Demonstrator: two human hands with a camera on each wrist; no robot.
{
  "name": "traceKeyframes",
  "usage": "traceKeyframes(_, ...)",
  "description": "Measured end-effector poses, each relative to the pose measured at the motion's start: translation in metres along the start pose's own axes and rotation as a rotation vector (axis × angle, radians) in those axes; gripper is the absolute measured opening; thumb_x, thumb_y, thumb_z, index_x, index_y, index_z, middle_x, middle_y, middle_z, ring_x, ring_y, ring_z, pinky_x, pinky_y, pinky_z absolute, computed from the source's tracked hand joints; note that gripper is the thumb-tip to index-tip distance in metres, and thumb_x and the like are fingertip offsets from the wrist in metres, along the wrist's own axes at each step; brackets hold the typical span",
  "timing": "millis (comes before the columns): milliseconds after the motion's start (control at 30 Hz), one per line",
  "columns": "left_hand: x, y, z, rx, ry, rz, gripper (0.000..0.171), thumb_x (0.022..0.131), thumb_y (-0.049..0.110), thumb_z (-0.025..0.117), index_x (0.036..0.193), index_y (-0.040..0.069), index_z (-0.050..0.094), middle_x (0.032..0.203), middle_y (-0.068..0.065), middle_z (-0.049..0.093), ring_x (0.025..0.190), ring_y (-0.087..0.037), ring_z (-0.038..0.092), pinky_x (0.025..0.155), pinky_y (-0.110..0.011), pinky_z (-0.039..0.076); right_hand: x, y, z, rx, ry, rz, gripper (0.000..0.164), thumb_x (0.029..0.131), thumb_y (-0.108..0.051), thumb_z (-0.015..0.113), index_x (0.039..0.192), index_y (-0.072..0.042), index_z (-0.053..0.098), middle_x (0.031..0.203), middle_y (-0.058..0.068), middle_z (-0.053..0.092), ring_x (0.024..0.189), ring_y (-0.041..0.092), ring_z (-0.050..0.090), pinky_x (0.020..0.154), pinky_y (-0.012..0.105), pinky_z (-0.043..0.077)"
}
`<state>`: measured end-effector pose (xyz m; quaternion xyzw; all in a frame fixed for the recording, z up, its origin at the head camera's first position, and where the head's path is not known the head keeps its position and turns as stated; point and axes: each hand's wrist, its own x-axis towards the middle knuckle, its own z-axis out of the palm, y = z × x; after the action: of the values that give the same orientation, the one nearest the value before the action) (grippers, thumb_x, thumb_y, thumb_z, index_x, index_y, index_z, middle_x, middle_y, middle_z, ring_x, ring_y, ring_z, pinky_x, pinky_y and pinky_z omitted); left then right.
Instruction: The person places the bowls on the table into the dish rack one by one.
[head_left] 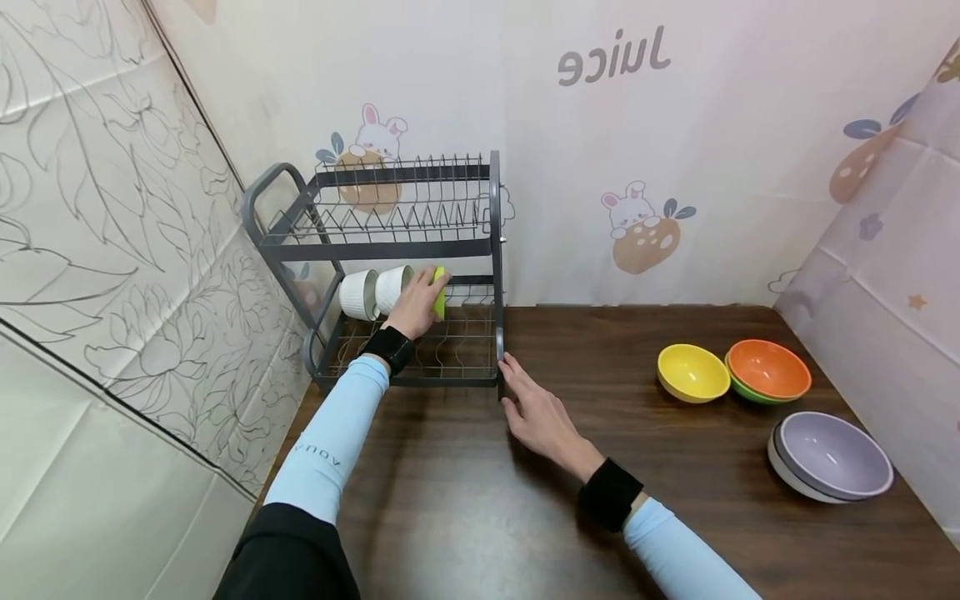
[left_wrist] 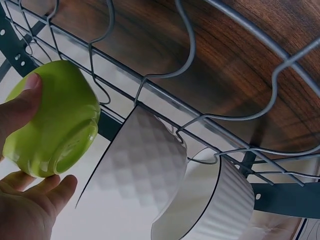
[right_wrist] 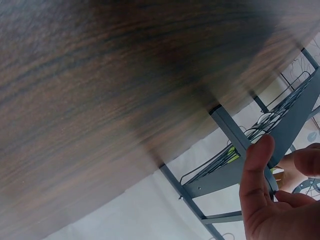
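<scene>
Head view: the left hand pinches a round, shiny lime-green bowl between thumb and fingers, low inside the dark grey metal rack, beside two white bumpy bowls. The right hand lays nearly straight fingers against the rack's side post. The green one is probably best set gently in line with the others. There seems room on its right; the top shelf hangs close above.

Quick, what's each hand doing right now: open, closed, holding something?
Left hand: holding the green bowl.
Right hand: open, touching the side of the dish rack, holding no bowl.
</scene>
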<state>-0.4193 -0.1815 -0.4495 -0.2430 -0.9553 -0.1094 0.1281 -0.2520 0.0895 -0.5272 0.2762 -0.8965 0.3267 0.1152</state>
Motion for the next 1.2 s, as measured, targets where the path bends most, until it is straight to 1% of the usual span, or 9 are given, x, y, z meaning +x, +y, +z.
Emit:
traceKeyframes(233,0.004,-0.005,0.003,-0.013,-0.02,-0.03,0.089,0.079,-0.002,0.092,0.156,0.003,0.047,0.16,-0.027,0.038,0.148,-0.043,0.035,0.121,-0.051,0.033,0.002,-0.001,0.001,0.004,-0.019,0.017,0.063,0.105,-0.01,0.062,0.164,-0.01,0.038,0.172,0.001,0.027,0.05,0.003,0.036,0.047,0.023,0.037)
traceKeyframes(433,0.009,-0.007,0.006,-0.035,-0.002,-0.031,0.088,0.077,-0.001,0.094,0.152,-0.002,0.048,0.155,-0.027,0.044,0.144,-0.042,0.041,0.118,-0.05,0.037,0.003,-0.002,0.001,-0.002,-0.016,0.022,0.064,0.105,-0.01,0.062,0.164,-0.009,0.037,0.172,0.003,0.026,0.051,0.003,0.037,0.046,0.023,0.037)
traceKeyframes(700,0.011,-0.015,0.01,-0.107,0.014,-0.013,0.08,0.074,-0.009,0.092,0.142,-0.005,0.051,0.143,-0.025,0.051,0.134,-0.04,0.048,0.113,-0.048,0.042,0.001,-0.001,0.001,-0.004,-0.011,0.028,0.063,0.104,-0.009,0.063,0.163,-0.007,0.039,0.172,0.003,0.027,0.051,0.004,0.037,0.045,0.023,0.034)
traceKeyframes(867,0.012,-0.015,0.007,-0.084,0.009,-0.024,0.077,0.072,-0.008,0.093,0.138,-0.006,0.053,0.132,-0.023,0.054,0.125,-0.039,0.053,0.109,-0.051,0.045,0.002,-0.001,0.001,-0.003,-0.002,0.017,0.061,0.105,-0.01,0.062,0.162,-0.006,0.04,0.171,0.005,0.028,0.051,0.004,0.037,0.045,0.023,0.034)
traceKeyframes(967,0.013,-0.013,0.005,-0.073,-0.007,-0.043,0.077,0.073,-0.008,0.091,0.139,-0.006,0.052,0.133,-0.024,0.053,0.124,-0.04,0.052,0.11,-0.052,0.043,0.003,-0.001,0.001,-0.004,-0.002,0.011,0.061,0.105,-0.011,0.061,0.162,-0.005,0.04,0.171,0.006,0.028,0.051,0.004,0.037,0.045,0.023,0.034)
traceKeyframes(1033,0.013,-0.012,0.003,-0.071,-0.021,-0.055,0.078,0.074,-0.009,0.089,0.142,-0.006,0.051,0.141,-0.028,0.049,0.131,-0.043,0.049,0.112,-0.053,0.043,0.003,-0.001,0.001,-0.004,-0.004,0.01,0.061,0.105,-0.01,0.061,0.162,-0.005,0.04,0.171,0.006,0.028,0.051,0.004,0.037,0.046,0.023,0.034)
traceKeyframes(1067,0.013,-0.011,0.003,-0.072,-0.029,-0.061,0.079,0.075,-0.01,0.087,0.145,-0.005,0.05,0.146,-0.031,0.044,0.137,-0.045,0.045,0.113,-0.052,0.042,0.003,-0.002,0.001,-0.007,-0.005,0.01,0.061,0.105,-0.01,0.061,0.162,-0.005,0.04,0.172,0.007,0.027,0.051,0.004,0.037,0.046,0.023,0.034)
traceKeyframes(1167,0.011,-0.006,0.003,-0.073,-0.039,-0.073,0.087,0.076,-0.014,0.082,0.154,-0.001,0.045,0.16,-0.033,0.027,0.15,-0.048,0.027,0.117,-0.053,0.039,0.002,-0.002,0.001,-0.022,-0.003,0.014,0.061,0.104,-0.008,0.061,0.161,-0.006,0.041,0.172,0.006,0.028,0.05,0.004,0.036,0.046,0.023,0.033)
traceKeyframes(1200,0.009,-0.004,0.002,-0.064,-0.036,-0.076,0.088,0.077,-0.012,0.082,0.156,0.001,0.044,0.164,-0.033,0.021,0.153,-0.048,0.02,0.119,-0.055,0.035,0.002,-0.002,0.002,-0.028,0.0,0.016,0.061,0.104,-0.007,0.061,0.161,-0.006,0.041,0.172,0.006,0.028,0.05,0.003,0.036,0.045,0.023,0.033)
